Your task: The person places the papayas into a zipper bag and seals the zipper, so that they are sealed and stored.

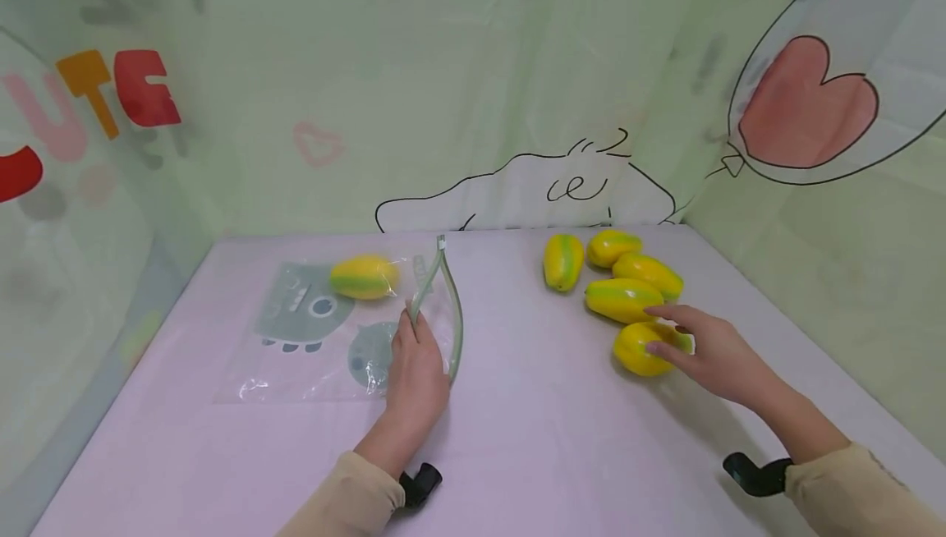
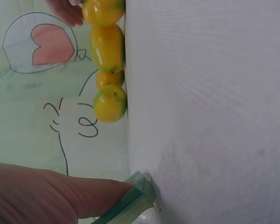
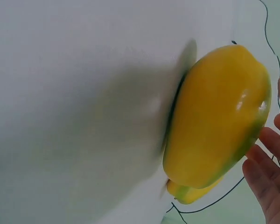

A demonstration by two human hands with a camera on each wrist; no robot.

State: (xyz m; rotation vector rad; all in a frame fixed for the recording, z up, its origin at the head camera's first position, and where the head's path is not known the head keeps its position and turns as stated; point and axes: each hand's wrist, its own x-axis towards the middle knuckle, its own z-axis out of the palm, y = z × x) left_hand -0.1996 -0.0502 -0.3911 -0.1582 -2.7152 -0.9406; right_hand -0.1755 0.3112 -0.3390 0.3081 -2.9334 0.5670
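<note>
A clear zip bag with grey-green monster prints lies flat on the left of the table, its green-edged mouth standing parted. Inside it, near the back, is one yellow-green papaya. My left hand pinches the rim of the bag; the thumb lies on the green edge in the left wrist view. Over on the right, my right hand is at the nearest papaya, its fingers loosely spread beside the fruit. Whether the fingertips touch it I cannot tell.
Behind the nearest papaya lie several more: one long papaya, another beyond it, a papaya at the back and one to the left. Printed cloth walls enclose the pale table.
</note>
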